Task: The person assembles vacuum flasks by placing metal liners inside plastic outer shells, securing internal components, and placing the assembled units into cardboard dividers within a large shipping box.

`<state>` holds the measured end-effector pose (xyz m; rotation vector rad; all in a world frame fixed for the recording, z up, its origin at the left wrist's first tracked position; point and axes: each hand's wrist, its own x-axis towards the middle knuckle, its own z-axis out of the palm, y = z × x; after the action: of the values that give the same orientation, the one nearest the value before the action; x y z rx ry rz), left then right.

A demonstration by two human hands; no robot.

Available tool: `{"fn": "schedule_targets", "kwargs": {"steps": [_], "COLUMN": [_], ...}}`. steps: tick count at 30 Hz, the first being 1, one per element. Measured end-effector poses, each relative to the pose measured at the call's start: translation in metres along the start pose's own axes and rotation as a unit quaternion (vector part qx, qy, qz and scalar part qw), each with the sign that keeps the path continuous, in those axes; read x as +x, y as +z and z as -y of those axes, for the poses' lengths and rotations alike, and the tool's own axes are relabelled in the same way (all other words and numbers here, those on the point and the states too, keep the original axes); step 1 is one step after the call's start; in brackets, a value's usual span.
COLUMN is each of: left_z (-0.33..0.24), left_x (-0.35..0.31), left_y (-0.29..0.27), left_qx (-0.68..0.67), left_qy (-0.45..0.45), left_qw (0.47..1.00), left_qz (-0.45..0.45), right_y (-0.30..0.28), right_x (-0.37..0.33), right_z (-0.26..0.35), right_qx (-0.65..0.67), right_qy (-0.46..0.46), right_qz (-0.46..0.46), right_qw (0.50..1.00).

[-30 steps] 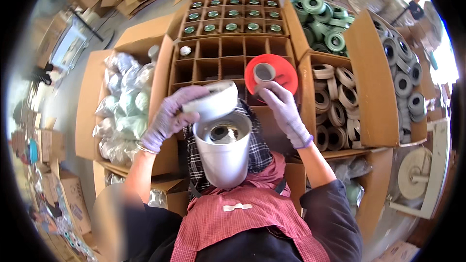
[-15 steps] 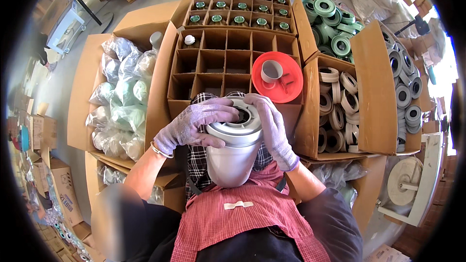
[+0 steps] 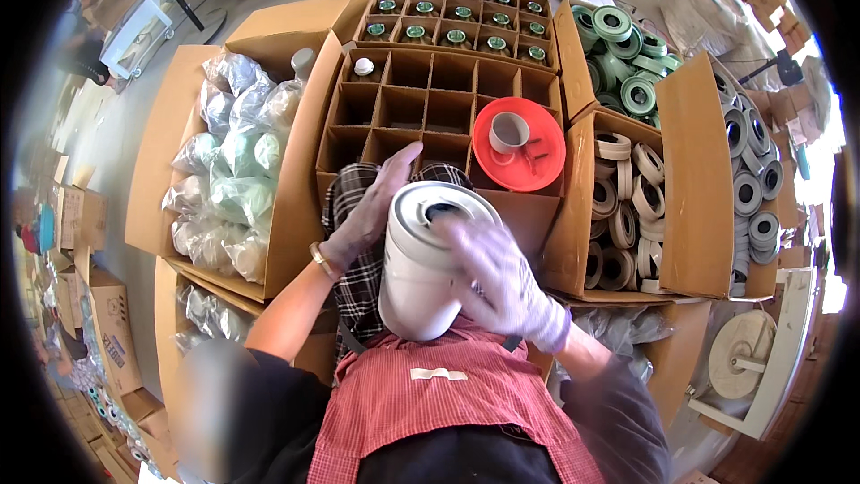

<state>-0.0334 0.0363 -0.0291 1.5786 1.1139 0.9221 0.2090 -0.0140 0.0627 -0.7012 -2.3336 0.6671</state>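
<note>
A white canister (image 3: 421, 291) stands tilted on my lap, with a ring-shaped white collar (image 3: 417, 211) on top around a dark central opening. My left hand (image 3: 372, 206), in a pale purple glove, is held straight and flat at the canister's left side, fingers stretched upward. Whether its palm presses on the canister I cannot tell. Over the canister's right side is my gloved right hand (image 3: 502, 278), blurred by motion, its fingers reaching across the collar and the side wall.
Ahead stands a divided carton (image 3: 358, 161) with a white-capped bottle (image 3: 364, 67) and a red plate (image 3: 537, 175) bearing a grey cup (image 3: 509, 132). Behind it, another carton holds glass bottles (image 3: 415, 33). Bagged parts (image 3: 237, 157) fill the left carton; rings (image 3: 649, 197) fill cartons at right.
My left hand has come off the collar and straightened out at the canister's left. My right hand has swung from the collar's far right edge down across the canister's near right side.
</note>
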Motion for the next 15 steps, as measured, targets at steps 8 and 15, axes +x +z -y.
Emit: {"fn": "schedule_targets", "kwargs": {"steps": [8,15], "left_z": [0.061,0.02], "left_x": [-0.069,-0.093], "left_y": [0.053,0.041], "left_qx": [0.084,-0.208], "left_qy": [-0.043,-0.354], "left_qw": [0.996,0.912], "left_qz": [0.001,0.024], "right_y": [-0.035,-0.033], "right_x": [0.012,-0.073], "right_z": [0.004,-0.069], "right_qx": [0.018,-0.193], "right_qy": [0.194,0.226], "right_qz": [0.082,0.258], "right_qw": [0.977,0.919]}}
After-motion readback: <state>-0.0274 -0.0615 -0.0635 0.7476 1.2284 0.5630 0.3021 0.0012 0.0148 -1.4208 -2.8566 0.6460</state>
